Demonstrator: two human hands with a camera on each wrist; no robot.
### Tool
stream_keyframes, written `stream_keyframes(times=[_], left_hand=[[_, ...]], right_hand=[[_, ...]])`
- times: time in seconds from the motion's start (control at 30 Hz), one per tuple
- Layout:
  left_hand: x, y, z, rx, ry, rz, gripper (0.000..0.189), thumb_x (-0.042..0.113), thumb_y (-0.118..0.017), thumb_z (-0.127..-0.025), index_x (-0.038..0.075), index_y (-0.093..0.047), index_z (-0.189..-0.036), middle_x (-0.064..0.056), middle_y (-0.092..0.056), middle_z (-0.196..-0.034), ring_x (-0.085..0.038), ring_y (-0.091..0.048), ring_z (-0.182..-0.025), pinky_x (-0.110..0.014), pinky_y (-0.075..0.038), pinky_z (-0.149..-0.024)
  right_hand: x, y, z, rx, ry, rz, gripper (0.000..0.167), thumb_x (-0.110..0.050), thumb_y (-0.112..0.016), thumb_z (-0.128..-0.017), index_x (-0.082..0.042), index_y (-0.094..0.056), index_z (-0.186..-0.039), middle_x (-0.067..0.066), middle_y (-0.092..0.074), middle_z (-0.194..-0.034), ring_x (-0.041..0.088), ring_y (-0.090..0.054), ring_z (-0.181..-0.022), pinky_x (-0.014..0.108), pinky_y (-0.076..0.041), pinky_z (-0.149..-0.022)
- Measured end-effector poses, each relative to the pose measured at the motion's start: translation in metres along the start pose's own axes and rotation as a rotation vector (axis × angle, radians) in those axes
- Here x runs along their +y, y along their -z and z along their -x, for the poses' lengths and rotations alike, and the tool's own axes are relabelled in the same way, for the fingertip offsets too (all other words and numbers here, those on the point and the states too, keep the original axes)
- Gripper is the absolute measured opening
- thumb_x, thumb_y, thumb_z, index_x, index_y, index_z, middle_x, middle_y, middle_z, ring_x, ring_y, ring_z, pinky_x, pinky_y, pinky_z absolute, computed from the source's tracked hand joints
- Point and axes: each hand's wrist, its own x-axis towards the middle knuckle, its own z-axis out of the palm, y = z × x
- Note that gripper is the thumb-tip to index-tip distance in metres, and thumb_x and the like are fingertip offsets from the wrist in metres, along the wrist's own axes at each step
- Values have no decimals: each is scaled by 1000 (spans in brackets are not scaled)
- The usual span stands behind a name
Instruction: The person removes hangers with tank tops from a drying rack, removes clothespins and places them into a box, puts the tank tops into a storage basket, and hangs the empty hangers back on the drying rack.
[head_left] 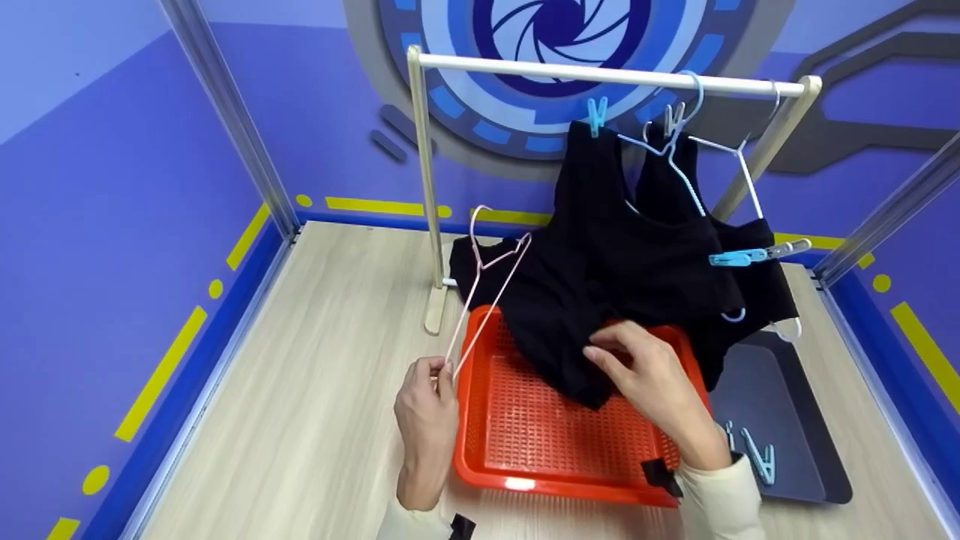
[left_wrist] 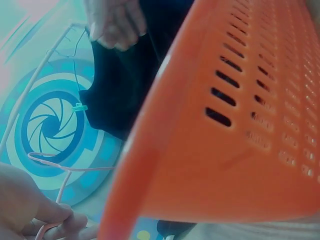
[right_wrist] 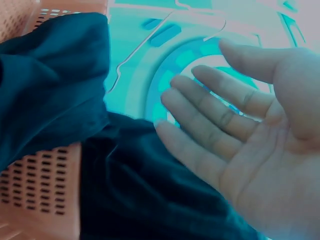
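My left hand [head_left: 429, 409] pinches one end of a pink clothes hanger [head_left: 487, 307], whose hook points away toward the rack. Beside that hand, a black garment [head_left: 559, 349] drapes over the far side of a red perforated basket [head_left: 540, 446] and hangs down into it. My right hand [head_left: 656, 379] is over the basket, fingertips right by the black cloth. The right wrist view shows the right hand's fingers [right_wrist: 200, 107] spread and loosely bent, the palm bare, with dark fabric [right_wrist: 145, 170] beside them.
Behind the basket stands a rack with a white rod [head_left: 540, 69]. Black tops [head_left: 637, 240] hang there on a blue hanger [head_left: 684, 161] and a white hanger [head_left: 750, 180], with clothespins [head_left: 597, 118] at their straps. A grey tray [head_left: 787, 405] at right holds light-blue clothespins [head_left: 763, 457].
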Motion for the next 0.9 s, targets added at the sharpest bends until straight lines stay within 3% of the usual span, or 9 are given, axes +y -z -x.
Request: stream_keyframes(times=[0.17,0.4,0.6,0.73,0.9], left_hand=[[1,0,2,-11,17,-2,6,-1,-75,-96,2,-69,-96,-11,-69,-89,-29,-71,-77,-49,-57,-70],[4,0,4,-48,6,-19,8,-4,-75,-95,1,-69,-96,-10,-68,-88,-27,-71,-77,-46,-58,-69],[6,0,4,-58,-14,-20,10,-3,-76,-95,2,-68,-94,-8,-68,-86,-24,-70,-74,-44,-58,-65],[6,0,4,-58,-27,-27,10,-3,-77,-94,2,-68,-92,-9,-68,-85,-25,-71,-72,-45,-58,-65],[5,1,3,-56,-27,-33,11,-3,-78,-93,2,-68,-92,-8,-68,-84,-25,-71,-72,-45,-58,-65]], right_hand=[[0,-13,-23,-2,24,30,21,-14,-82,-96,-5,-76,-115,6,-73,-113,24,-70,-107,46,-55,-92],[23,-49,-56,-18,-16,107,37,-9,-84,-93,4,-71,-125,20,-70,-122,40,-66,-116,53,-51,-101],[37,-79,-66,26,-39,183,41,-8,-83,-93,5,-68,-128,24,-68,-125,45,-63,-117,57,-52,-99],[43,-91,-65,30,-27,252,41,-7,-86,-89,5,-70,-124,24,-69,-120,46,-64,-111,57,-54,-93],[49,-99,-65,66,45,339,22,0,-84,-87,2,-74,-107,18,-71,-106,42,-66,-99,54,-57,-85]])
